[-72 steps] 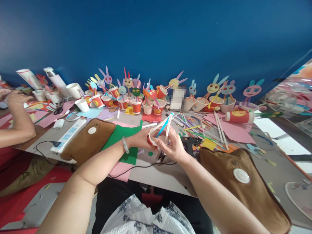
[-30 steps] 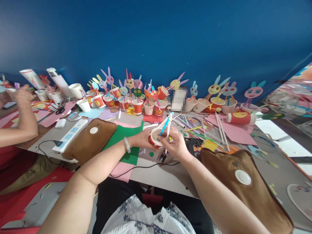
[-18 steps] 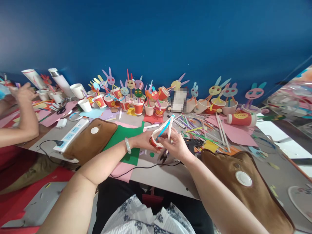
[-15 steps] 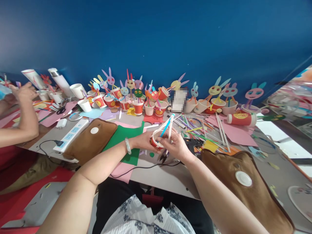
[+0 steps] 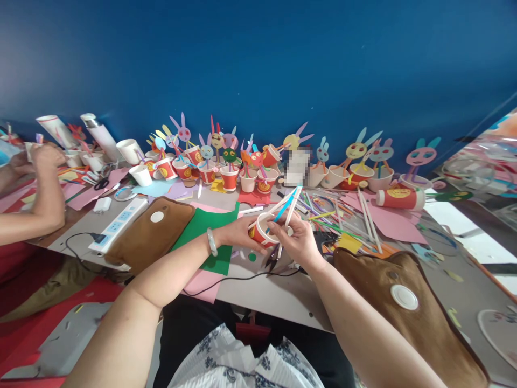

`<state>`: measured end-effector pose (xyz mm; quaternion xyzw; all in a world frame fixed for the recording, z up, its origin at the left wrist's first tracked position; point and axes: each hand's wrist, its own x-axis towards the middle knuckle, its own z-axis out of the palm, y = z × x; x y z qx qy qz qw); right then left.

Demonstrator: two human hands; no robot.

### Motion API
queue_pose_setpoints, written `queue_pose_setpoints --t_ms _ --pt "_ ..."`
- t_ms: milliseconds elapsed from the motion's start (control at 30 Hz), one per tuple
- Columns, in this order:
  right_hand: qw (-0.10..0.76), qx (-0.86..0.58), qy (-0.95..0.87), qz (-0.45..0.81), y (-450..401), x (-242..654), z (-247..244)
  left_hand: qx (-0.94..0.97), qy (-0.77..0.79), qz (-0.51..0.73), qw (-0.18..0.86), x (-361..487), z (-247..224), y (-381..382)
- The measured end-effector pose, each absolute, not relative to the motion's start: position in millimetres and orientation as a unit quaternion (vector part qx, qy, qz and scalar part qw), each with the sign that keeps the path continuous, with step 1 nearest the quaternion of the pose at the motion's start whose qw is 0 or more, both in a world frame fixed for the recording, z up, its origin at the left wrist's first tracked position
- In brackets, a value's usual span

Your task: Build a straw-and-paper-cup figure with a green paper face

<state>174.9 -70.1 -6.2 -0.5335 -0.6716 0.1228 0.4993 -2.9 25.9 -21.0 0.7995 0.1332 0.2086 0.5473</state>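
A red and white paper cup (image 5: 255,234) is held tilted over the near part of the table. My left hand (image 5: 239,233) is wrapped round its left side. My right hand (image 5: 302,240) is at the cup's right rim, thumb by the opening, fingers closed on thin white sticks (image 5: 290,213). A bright blue strip (image 5: 284,209) rises from the cup beside them. What exactly the right fingertips pinch is partly hidden. Dark-bladed scissors or pliers (image 5: 272,262) lie just below the cup, next to a small green paper disc (image 5: 252,257).
Several paper cups with rabbit-like paper faces (image 5: 229,175) line the wall. Loose coloured sticks (image 5: 323,207) lie to the right. Brown pouches (image 5: 404,318) flank my arms. Green paper (image 5: 210,226), a power strip (image 5: 121,223) and a black cable (image 5: 242,277) are leftward; another person's hand (image 5: 47,159) works far left.
The cup has shifted slightly right and turned, showing more of its red side. The blue strip and white sticks have moved right with my right hand. At far left the other person's hand has lowered.
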Motion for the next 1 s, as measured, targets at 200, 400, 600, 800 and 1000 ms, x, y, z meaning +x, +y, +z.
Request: queue_pose_setpoints --t_ms 200,400,600,800,1000 --pt "0.472 -0.522 -0.68 0.208 -71 176 -2 0.8 0.138 0.151 0.565 -5 -21 25" --pt "0.434 -0.544 -0.682 0.224 -72 178 5 0.765 0.151 0.139 0.611 -1 -24 22" --pt "0.411 -0.549 -0.69 0.232 -73 177 8 0.74 0.168 0.13 0.638 1 -23 20" --pt "0.405 -0.541 -0.704 0.22 -72 179 10 0.726 0.161 0.131 0.655 1 -23 18" --pt "0.4 -0.507 -0.722 0.246 -73 178 15 0.721 0.139 0.136 0.665 2 -28 18"
